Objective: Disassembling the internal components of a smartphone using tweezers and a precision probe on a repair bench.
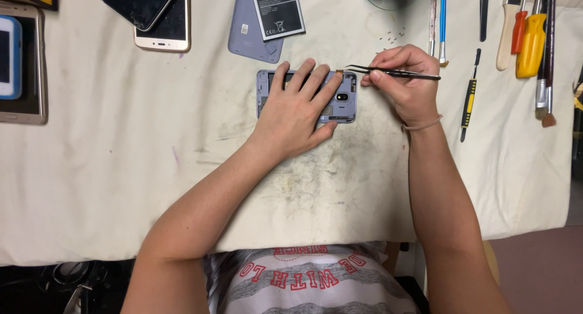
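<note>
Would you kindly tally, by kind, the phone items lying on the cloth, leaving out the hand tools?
Opened grey-blue phone body under the left hand: 1
Whole phones and tablets: 4
Grey-blue back cover: 1
Black-and-white flat battery: 1
Total: 7

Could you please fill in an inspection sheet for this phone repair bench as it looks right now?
Surface: cream cloth over the table, stained and smudged near the middle.
Job's things: opened phone lying flat, back cover off; black tweezers with tips at its top edge.
Clutter: battery on a grey back cover; two stacked phones; more devices at left edge; screwdrivers and brushes at right; tiny screws.
Hands: left hand pressed flat on the phone; right hand pinching the tweezers.
Cables: dark cables under the table, lower left.
Surroundings: pinkish floor at lower right.
</note>
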